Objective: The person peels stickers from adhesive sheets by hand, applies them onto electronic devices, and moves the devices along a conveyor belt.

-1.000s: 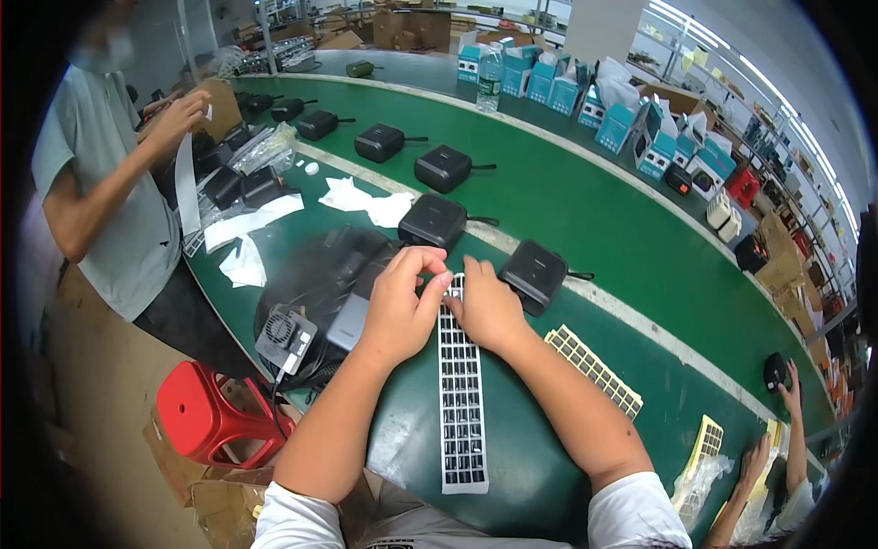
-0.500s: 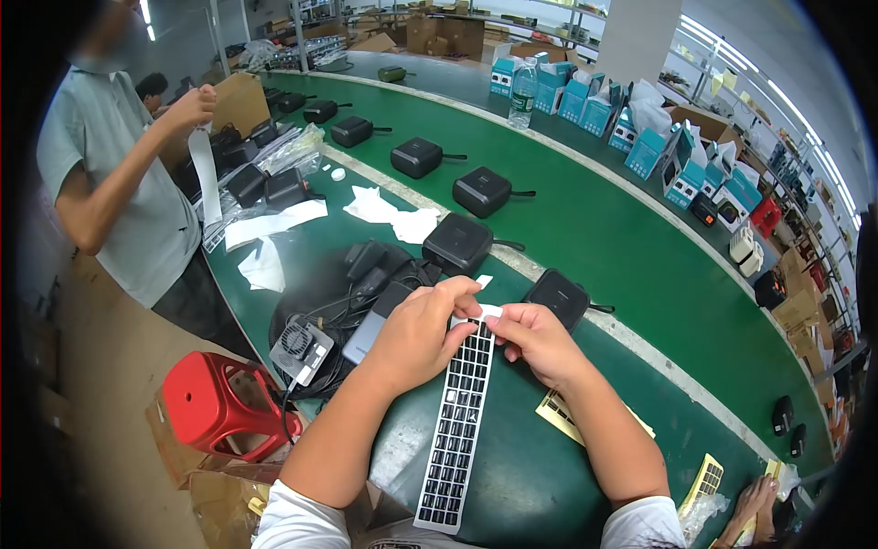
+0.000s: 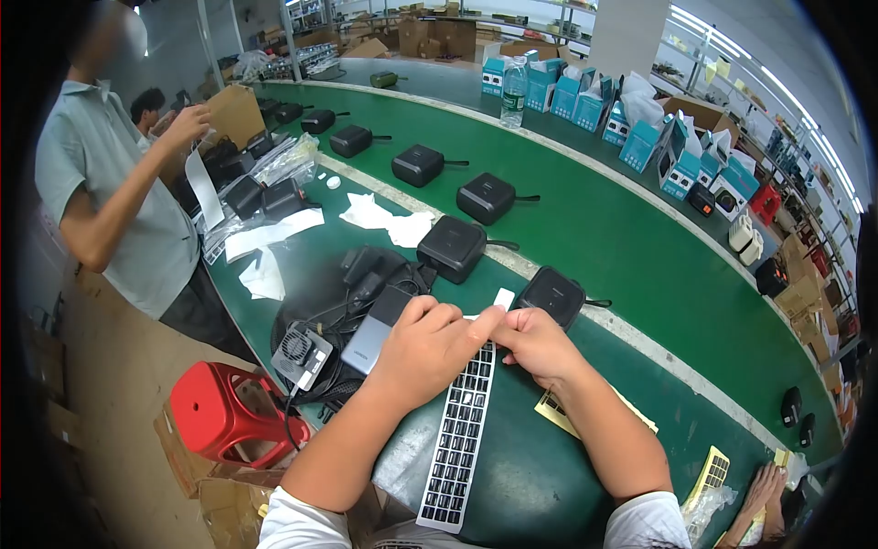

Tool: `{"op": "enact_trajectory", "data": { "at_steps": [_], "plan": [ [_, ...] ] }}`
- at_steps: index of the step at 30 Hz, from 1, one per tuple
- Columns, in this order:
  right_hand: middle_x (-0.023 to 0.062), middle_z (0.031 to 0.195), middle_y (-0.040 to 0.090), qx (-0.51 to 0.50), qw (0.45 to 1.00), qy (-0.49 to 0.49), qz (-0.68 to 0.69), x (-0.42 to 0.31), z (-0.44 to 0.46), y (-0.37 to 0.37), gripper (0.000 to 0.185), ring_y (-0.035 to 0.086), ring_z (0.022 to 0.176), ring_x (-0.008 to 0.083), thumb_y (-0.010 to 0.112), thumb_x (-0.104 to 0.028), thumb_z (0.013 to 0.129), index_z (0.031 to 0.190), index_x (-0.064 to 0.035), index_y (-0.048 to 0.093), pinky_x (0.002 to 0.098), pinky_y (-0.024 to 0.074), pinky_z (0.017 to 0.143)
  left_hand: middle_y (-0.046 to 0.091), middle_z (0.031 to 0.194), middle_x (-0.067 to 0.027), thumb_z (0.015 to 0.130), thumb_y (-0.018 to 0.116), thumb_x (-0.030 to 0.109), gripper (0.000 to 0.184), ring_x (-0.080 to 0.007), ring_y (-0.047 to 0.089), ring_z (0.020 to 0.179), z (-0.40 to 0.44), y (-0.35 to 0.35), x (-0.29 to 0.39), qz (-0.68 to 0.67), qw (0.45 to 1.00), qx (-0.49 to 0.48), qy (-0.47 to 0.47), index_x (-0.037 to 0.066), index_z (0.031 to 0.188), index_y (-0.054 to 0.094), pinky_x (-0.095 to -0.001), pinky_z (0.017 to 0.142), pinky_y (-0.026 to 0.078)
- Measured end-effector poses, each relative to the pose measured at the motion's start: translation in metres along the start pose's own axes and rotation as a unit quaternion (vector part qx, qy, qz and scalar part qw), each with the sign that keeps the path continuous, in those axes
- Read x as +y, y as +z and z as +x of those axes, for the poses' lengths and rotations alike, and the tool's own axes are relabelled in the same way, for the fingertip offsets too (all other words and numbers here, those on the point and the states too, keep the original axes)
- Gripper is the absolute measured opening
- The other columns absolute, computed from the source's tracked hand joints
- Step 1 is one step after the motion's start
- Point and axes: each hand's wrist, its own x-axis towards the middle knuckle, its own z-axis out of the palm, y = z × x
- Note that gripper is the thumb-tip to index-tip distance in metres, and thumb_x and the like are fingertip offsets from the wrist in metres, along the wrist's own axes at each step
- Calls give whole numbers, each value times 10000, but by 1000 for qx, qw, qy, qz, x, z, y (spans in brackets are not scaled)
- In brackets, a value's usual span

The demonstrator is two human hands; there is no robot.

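A long white-backed sheet of small black stickers (image 3: pixel 455 448) slants down from my hands over the table's near edge. My left hand (image 3: pixel 428 352) is closed at its upper end, thumb and fingers pinched together there. Right against it, my right hand (image 3: pixel 540 346) pinches the same end. A white tab (image 3: pixel 503 299) sticks up just above the fingers; my fingertips hide how it joins the sheet. Beyond my right hand lies a black case with a strap (image 3: pixel 551 297). Under my right forearm is a yellow sticker sheet (image 3: pixel 554 416). A grey box-shaped device (image 3: pixel 370 337) lies beside my left hand.
Several black cases (image 3: pixel 485 198) line the green conveyor (image 3: pixel 585 247). White paper scraps (image 3: pixel 263 274), cables and a small fan unit (image 3: pixel 302 352) lie on the left. A co-worker (image 3: pixel 119 201) holds a white strip; another person's hands (image 3: pixel 759 503) are at lower right. A red stool (image 3: pixel 215 412) stands left.
My left fingers have closed over the sheet's upper end and now meet my right hand. The white tab stands higher above the fingers. The co-worker's raised hand has dropped slightly.
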Motion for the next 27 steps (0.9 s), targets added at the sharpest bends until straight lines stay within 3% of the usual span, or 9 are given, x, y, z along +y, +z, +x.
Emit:
{"op": "enact_trajectory", "data": {
  "at_steps": [7,9,17,21,24,27],
  "plan": [
    [16,780,702,-1,1000,-14,-24,3,1,-3,194,578,639,65,715,-203,952,914,-25,783,221,451,571,647,871,56,840,683,149,442,-134,583,785,-6,6,6,71,996,-13,60,121,1279,641,-332,800,432],
    [-30,805,702,-15,999,5,-33,7,4,-4,187,572,679,29,729,-243,981,936,-70,783,208,462,588,648,899,52,846,691,176,394,-129,593,794,-10,7,5,90,993,-17,79,128,1234,645,-336,800,428],
    [-15,830,700,-40,997,43,44,10,9,-1,288,573,685,36,727,-361,991,950,-78,760,199,476,569,686,975,42,841,686,185,207,-119,621,836,-20,0,1,88,984,4,154,145,1040,643,-330,795,411],
    [-32,859,692,-45,997,45,53,10,8,3,301,576,716,33,694,-377,1011,944,-87,742,197,481,589,685,957,37,839,689,161,311,-142,630,844,-25,0,-2,62,989,12,132,137,1138,607,-353,810,403],
    [-32,879,698,-49,996,34,60,11,10,7,275,599,758,36,678,-349,1023,971,-87,743,203,497,621,687,957,40,846,680,157,343,-146,631,842,-19,1,1,115,988,49,91,134,1176,584,-379,828,397],
    [-25,931,713,-54,993,25,100,10,7,5,242,629,810,45,652,-300,1038,1025,-78,747,212,524,670,700,973,44,830,767,132,433,-156,635,842,-22,6,2,85,995,43,39,125,1212,564,-402,835,388]
  ]
}}
